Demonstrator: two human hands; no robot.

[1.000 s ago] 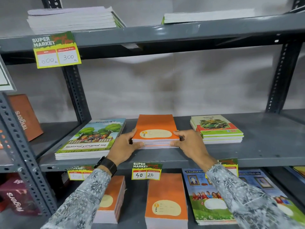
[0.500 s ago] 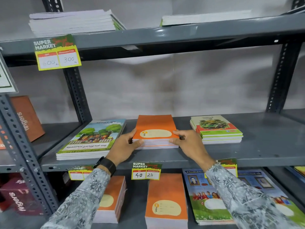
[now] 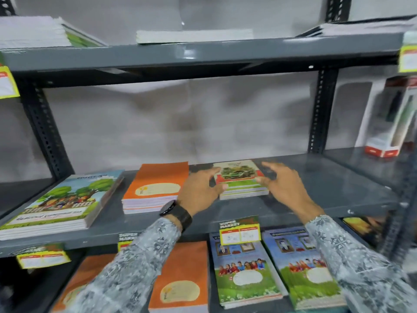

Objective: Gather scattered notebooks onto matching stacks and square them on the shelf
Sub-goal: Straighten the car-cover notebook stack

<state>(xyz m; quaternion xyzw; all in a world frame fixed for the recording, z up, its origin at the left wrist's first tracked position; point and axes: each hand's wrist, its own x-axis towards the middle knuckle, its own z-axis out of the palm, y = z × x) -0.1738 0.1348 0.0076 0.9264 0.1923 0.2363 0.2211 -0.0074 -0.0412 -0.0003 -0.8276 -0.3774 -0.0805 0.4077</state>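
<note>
Now both hands flank the car-cover stack point(image 3: 241, 180) on the middle shelf point(image 3: 327, 190): left hand point(image 3: 199, 190) touching its left edge, right hand point(image 3: 282, 186) at its right, fingers spread, clamping nothing. Orange stack point(image 3: 155, 188) sits just beside.

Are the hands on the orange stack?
No, both hands flank the car-cover stack; the orange stack lies untouched to its left.

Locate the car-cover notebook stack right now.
Head view: the car-cover notebook stack sits on the middle shelf, right of the orange stack, between the left hand and right hand.
</note>
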